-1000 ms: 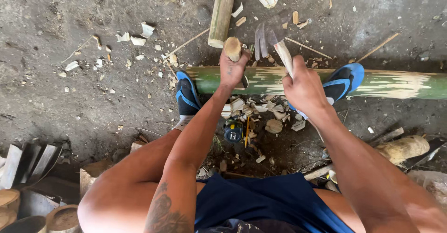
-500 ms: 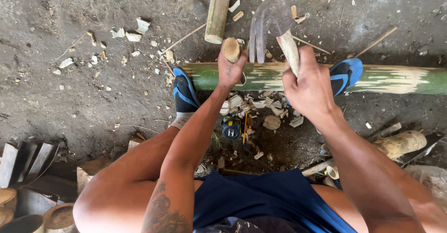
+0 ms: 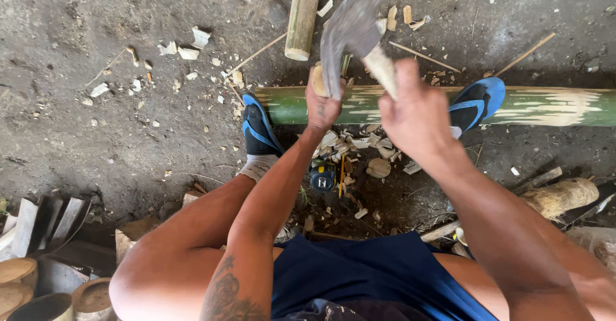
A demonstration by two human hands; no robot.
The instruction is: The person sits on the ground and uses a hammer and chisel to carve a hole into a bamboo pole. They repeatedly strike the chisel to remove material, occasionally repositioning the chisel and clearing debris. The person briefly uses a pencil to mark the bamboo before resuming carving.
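Head view looks straight down on a person seated low, knees apart, over a long green bamboo pole (image 3: 539,106) that lies across the dirt floor (image 3: 96,148) from left to right. Both feet in blue sandals press on the pole: the left foot (image 3: 260,128) near its cut end, the right foot (image 3: 478,100) further along.

Between the feet the left hand (image 3: 323,106) is curled around a short pale wooden peg (image 3: 317,80), fingers pressed together about it, and holds it upright against the top of the pole. The right hand (image 3: 417,112) is raised above the pole with its fingers wrapped tight around the pale handle of a hatchet (image 3: 356,29). The grey blade is blurred; its edge hangs down just over the peg and the left hand's knuckles. Whether blade and peg touch cannot be told.

Below the pole, between the legs, lies a heap of pale wood chips (image 3: 359,144), and among them a small tape measure (image 3: 323,177) with a dark case. A second, yellowish bamboo piece (image 3: 303,13) lies beyond the pole, pointing away, its cut end close to the peg. More chips and thin splinters are scattered over the floor to the left. At the right edge lies a rough log (image 3: 558,196); at the lower left stand round cut bamboo sections (image 3: 38,292) and some flat slats (image 3: 38,221).
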